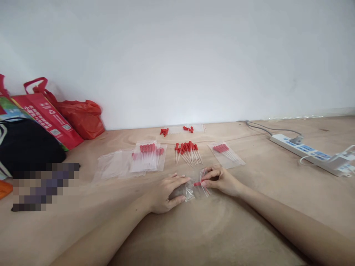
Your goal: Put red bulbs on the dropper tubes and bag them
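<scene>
A clear zip bag (pixel 189 193) lies on the table between my hands. My left hand (pixel 172 192) rests on its left part, fingers stretched and thumb apart. At the bag's mouth, my right hand (pixel 217 181) pinches the red bulb of a dropper (pixel 197 184); the bulb is within the mouth, while its stem is hard to make out. Just beyond lies a loose group of red-bulbed droppers (pixel 188 150). A bag of droppers (pixel 226 153) is to the right of them, and more filled bags (pixel 147 157) lie to the left.
Flat zip bags (pixel 113 164) lie at the left. Loose red bulbs (pixel 164 132) sit near the wall, by another clear bag (pixel 174 129). A white power strip (pixel 307 152) with cables is on the right. Red bags (pixel 80 116) and a black bag (pixel 30 147) stand far left.
</scene>
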Tool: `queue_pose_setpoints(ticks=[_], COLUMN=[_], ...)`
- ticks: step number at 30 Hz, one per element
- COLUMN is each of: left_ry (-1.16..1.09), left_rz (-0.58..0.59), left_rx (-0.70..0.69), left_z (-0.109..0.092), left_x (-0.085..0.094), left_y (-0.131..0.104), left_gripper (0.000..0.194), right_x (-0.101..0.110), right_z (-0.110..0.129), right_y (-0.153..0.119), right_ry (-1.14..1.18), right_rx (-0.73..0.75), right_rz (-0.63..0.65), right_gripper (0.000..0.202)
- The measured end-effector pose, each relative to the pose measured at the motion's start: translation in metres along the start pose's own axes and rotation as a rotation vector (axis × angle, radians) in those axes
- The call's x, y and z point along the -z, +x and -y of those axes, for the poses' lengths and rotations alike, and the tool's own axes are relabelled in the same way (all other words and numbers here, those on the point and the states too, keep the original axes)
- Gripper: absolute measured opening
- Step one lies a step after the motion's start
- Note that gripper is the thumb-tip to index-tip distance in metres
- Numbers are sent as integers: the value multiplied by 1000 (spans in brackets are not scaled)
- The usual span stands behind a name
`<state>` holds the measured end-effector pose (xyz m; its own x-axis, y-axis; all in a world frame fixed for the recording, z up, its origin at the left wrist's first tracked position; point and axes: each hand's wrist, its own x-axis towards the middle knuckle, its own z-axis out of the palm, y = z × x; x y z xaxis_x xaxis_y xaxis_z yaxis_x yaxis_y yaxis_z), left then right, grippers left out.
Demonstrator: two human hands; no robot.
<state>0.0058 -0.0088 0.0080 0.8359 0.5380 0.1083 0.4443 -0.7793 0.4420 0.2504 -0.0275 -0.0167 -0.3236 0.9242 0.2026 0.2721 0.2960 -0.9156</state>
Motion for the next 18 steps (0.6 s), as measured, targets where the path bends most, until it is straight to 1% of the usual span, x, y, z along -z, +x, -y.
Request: queue_pose_setpoints(ticks=[2, 4, 6, 7, 8, 10, 12, 13, 14, 16, 18], left_ry=[-10, -18, -11, -4, 2, 12, 23, 30, 38, 51, 64], left_rz=[3, 17, 39, 48, 52, 57, 59, 59, 59, 56, 47], left_rx=[-11, -30, -38, -37, -35, -32, -33, -34, -35, -34, -36], left_z=[1, 1, 1, 1, 1, 1, 1, 1, 1, 2, 3], left_x=[0, 1, 2, 2, 3, 4, 3, 3, 3, 1, 1], left_y=[0, 0, -1, -1, -1, -2, -2, -2, -2, -2, -2], left_gripper=[49, 46, 42, 41, 41, 40, 41, 41, 42, 43, 42], right_x=[1, 3, 6, 8, 11, 19, 29, 34, 37, 40, 36], right_z=[1, 2, 2, 0, -2, -7, -12, -14, -15, -15, -15], right_y=[0, -1, -3, -4, -4, -3, 5, 12, 21, 43, 68], right_ry=[-66, -105, -75, -38, 1, 34, -27, -89, -161, -285, -351], right_rx=[29, 54, 44, 12, -35, -151, -232, -249, -248, -258, -347], right_rz=[45, 83, 100, 87, 49, -107, -278, -334, -359, -365, -411], right_gripper=[17, 25, 34, 37, 38, 33, 23, 18, 14, 8, 7])
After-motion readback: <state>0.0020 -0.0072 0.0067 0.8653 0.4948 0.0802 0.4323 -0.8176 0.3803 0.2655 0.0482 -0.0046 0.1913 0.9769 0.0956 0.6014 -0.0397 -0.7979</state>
